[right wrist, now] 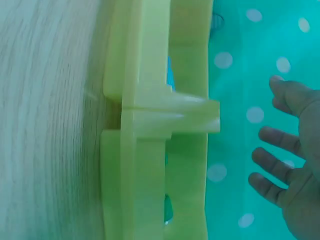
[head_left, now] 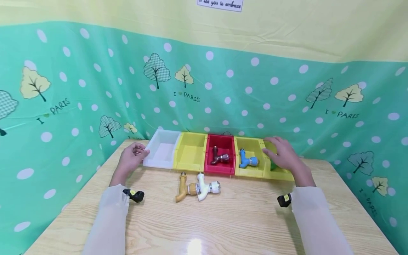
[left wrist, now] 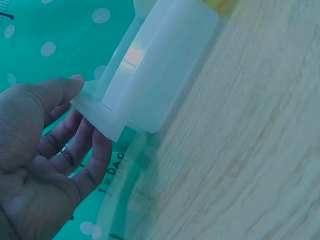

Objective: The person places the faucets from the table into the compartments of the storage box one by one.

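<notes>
My left hand [head_left: 131, 156] pinches the outer rim of a white bin [left wrist: 165, 65], thumb on top and fingers curled below. That bin ends a joined row, followed by a yellow bin [head_left: 190, 150], a red bin [head_left: 220, 170] with a dark brown tap [head_left: 219, 158], and a yellow bin [head_left: 250, 172] holding a blue tap [head_left: 247, 159]. My right hand [head_left: 283, 156] hovers over the rightmost yellow bin [right wrist: 187, 175], fingers apart and holding nothing. Inside it a green item [right wrist: 168, 209] is mostly hidden.
In front of the row, a mustard-yellow tap [head_left: 183, 189] and a white tap [head_left: 205, 187] lie side by side on the wooden table [head_left: 223, 219]. A green and yellow patterned cloth [head_left: 223, 88] hangs behind the table and along its sides.
</notes>
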`<control>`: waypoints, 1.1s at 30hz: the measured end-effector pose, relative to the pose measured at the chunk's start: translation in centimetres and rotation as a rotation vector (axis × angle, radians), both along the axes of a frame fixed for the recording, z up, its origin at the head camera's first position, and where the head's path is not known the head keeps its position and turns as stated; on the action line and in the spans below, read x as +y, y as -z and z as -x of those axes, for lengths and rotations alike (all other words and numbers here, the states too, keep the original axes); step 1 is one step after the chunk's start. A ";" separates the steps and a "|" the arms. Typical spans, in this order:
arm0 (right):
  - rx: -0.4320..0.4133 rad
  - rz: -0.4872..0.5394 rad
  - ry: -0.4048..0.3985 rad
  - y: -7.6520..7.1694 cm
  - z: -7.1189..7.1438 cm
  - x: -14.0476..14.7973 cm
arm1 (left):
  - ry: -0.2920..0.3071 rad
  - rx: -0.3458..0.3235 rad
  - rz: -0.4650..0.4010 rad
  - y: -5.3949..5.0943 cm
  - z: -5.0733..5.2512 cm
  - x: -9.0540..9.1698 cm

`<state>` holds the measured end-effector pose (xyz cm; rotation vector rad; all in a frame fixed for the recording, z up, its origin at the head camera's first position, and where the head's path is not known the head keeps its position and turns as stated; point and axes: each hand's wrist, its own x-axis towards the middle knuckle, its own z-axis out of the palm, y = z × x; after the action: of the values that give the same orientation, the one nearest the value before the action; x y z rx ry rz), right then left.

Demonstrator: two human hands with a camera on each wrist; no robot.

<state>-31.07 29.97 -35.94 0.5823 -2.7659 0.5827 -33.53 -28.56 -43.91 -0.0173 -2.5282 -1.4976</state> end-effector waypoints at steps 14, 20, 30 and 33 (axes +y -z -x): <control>-0.122 0.298 0.199 1.4 -2.3 6.5 | 0.010 0.020 -0.018 0.1 0.1 0.1; -0.136 0.404 0.283 2.8 -2.8 8.0 | 0.007 0.021 -0.006 0.2 0.0 -0.1; -0.192 0.507 0.385 5.2 -3.1 9.7 | 0.015 0.024 0.003 0.2 -0.1 -0.1; -0.206 0.528 0.399 6.1 -3.0 9.7 | 0.013 0.025 0.009 0.2 0.0 -0.2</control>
<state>-28.11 39.70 -42.01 -0.1489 -2.6210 1.2585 -33.55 -28.73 -44.10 -0.0542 -2.5201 -1.4812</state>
